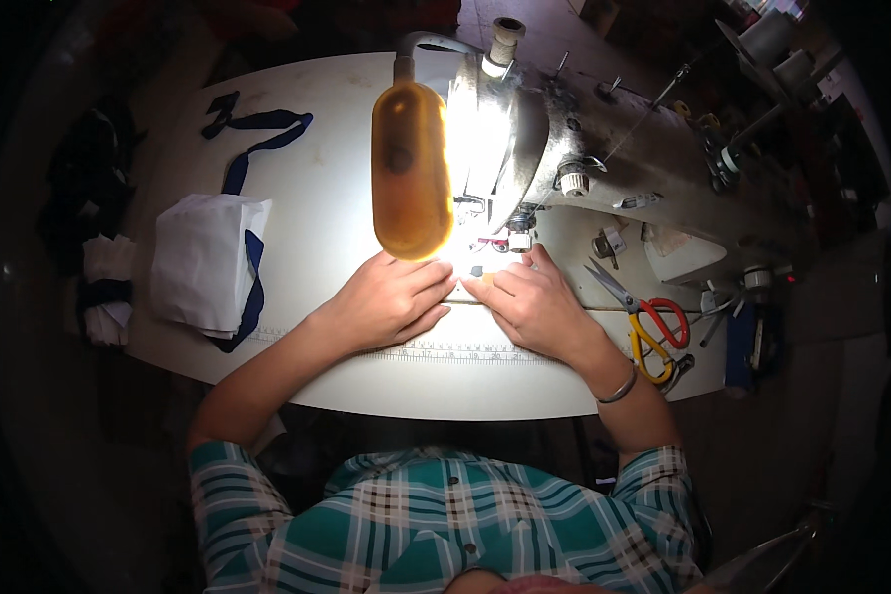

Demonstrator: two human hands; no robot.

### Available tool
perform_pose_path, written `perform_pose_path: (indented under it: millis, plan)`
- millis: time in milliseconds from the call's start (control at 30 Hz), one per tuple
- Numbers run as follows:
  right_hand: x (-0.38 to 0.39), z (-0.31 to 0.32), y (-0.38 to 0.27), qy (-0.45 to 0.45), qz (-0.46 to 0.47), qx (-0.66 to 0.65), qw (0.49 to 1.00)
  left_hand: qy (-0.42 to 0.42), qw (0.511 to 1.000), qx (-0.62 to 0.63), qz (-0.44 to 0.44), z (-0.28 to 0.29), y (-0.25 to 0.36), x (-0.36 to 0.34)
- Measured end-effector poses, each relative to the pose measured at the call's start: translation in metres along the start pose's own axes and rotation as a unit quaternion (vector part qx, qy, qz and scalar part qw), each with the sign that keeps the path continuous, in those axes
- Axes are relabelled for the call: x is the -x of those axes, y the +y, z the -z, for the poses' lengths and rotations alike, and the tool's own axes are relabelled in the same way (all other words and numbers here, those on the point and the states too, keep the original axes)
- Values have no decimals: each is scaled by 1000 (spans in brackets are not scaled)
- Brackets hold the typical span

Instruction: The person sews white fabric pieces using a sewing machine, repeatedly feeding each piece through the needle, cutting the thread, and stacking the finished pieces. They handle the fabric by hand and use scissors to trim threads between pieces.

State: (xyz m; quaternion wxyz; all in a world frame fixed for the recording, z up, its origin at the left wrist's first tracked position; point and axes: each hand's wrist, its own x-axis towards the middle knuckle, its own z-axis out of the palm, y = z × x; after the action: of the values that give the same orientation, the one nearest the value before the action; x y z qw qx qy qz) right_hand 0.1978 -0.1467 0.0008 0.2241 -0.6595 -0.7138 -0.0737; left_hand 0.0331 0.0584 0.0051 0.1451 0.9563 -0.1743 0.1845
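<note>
Under the needle area of a sewing machine (614,139), both hands meet at the table from either side. My left hand (398,297) rests with its fingers bent and pressed together, the fingertips by the glare under the lamp. Across a small gap, my right hand (525,299) has thumb and forefinger close together just in front of the presser foot. A small dark patch (476,270) shows between the hands. Whatever the fingers hold is washed out by the bright light. An amber lamp (411,168) hangs just above my left hand.
Scissors (651,327) with red and yellow handles lie right of my right hand. A stack of white cloth (203,259) with a dark blue strip (272,121) lies at the left. A printed ruler scale (445,353) runs along the table's front. Thread cones (767,40) stand behind.
</note>
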Motion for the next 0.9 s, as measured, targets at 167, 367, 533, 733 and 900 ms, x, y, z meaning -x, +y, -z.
perform_pose_path:
  millis: [167, 367, 533, 733, 900]
  plan:
    - [-2, -3, 2, 10, -4, 20, 1000, 10, 1000, -13, 4, -3, -4, -3]
    - [-4, -6, 4, 14, -9, 39, 999, 8, 999, -17, 32, -6, -9, -5]
    - [-5, -8, 5, 8, -31, 48, 998, 13, 999, -25, 43, -6, -11, -7]
    - [-10, -8, 4, 12, -47, 62, 997, -28, 997, -54, 52, -2, -15, -11]
    - [-10, -10, 4, 4, -58, 56, 997, -19, 996, -35, 85, -4, -18, -13]
